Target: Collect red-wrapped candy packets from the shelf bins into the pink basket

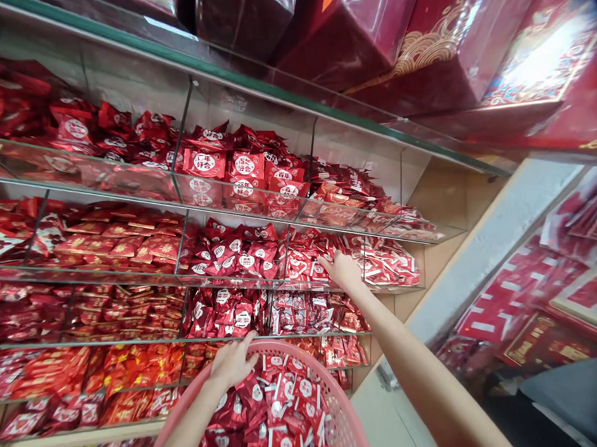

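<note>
My right hand [343, 270] reaches into a shelf compartment of small red-and-white packets [301, 269]. Its fingers are apart at the packets, and nothing shows in its grasp. Lower down, my left hand [232, 363] lies over the far left rim of a pink plastic basket [349, 407], fingers stretched towards the shelf and thumb apart. Whether it presses on the rim is unclear. Inside the basket is a heap of red packets [288, 407] with white labels, some darker red ones on the left side.
Glass-fronted shelves [237, 206] hold red and gold packets in divided compartments. Large dark red boxes [348, 34] stand on the glass shelf above. At the right are a pale pillar [484, 234] and more red goods [512, 286]. Pale floor tiles [383, 419] show below.
</note>
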### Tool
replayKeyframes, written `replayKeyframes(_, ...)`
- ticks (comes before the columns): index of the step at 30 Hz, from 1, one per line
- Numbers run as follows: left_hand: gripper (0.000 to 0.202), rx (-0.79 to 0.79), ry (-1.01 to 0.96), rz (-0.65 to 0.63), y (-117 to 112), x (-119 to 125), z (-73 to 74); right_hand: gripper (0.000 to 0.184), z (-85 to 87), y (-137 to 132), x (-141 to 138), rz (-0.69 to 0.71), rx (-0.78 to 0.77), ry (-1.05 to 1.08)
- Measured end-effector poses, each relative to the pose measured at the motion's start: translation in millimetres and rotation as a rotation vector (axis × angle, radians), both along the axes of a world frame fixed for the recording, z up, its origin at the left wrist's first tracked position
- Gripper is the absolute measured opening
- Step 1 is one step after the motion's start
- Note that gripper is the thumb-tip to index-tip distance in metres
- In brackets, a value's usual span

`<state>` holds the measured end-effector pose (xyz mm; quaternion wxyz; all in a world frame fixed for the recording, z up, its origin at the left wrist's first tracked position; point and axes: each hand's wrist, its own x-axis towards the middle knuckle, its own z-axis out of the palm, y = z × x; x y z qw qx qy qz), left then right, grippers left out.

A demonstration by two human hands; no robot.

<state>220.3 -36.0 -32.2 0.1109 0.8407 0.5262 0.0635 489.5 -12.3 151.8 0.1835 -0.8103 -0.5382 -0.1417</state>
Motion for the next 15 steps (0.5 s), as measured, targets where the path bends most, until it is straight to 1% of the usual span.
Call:
replayKeyframes(1, 0.052, -0.002, -0.001, -0.001, 0, 0, -0.1, 0.052, 0.2, 4, -5, -0.033, -0.008, -0.013)
replayKeyframes(3, 0.051, -0.009, 0.002, 0.0, 0, 0, -0.2, 0.055, 0.1, 11, -12, -0.054, -0.004, -0.027)
replayKeyframes(5, 0.051, -0.008, 0.003, -0.002, 1, -1, -0.3, 0.053, -0.6, 15, -13, -0.052, 0.003, -0.009)
replayKeyframes(7, 0.051, -0.005, -0.006, -0.008, 1, -1, -0.7, 0.045, -1.8, 16, -9, -0.032, 0.003, 0.034)
replayKeyframes(9, 0.05, -0.009, -0.016, -0.012, 2, -1, -1.2, 0.034, -3.6, 14, -1, 0.015, 0.001, 0.08)
replayKeyframes(12, 0.051, -0.004, -0.015, -0.005, 2, -1, -2.3, 0.018, -7.8, 11, 12, 0.142, 0.03, 0.122)
replayKeyframes(15, 0.051, 0.012, -0.01, -0.006, 2, -2, -4.2, 0.014, -10.7, 7, 22, 0.301, 0.075, 0.171)
